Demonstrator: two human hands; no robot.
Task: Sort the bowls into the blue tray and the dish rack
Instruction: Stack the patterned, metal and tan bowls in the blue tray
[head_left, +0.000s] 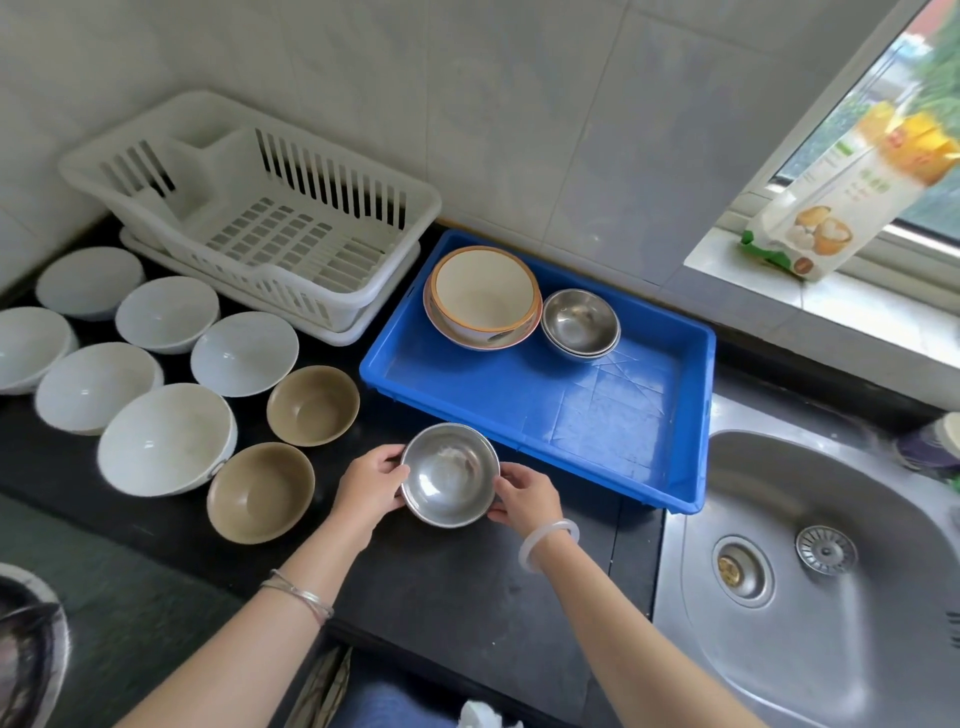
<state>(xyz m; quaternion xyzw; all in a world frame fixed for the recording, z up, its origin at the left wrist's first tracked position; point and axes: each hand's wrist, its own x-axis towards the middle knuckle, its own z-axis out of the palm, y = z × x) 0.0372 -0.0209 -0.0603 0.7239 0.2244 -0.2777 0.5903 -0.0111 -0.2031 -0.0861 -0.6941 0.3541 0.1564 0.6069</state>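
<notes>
A steel bowl is gripped from both sides, my left hand on its left rim and my right hand on its right rim, just in front of the blue tray. In the tray's far left corner an orange-rimmed white bowl sits on a plate, with stacked steel bowls beside it. The white dish rack stands at the back left with nothing in it. Several white bowls and two tan bowls rest on the black counter to the left.
A steel sink lies to the right of the tray. A food packet leans on the window sill at the far right. A dark pan edge shows at the lower left. Tiled wall runs behind the rack and tray.
</notes>
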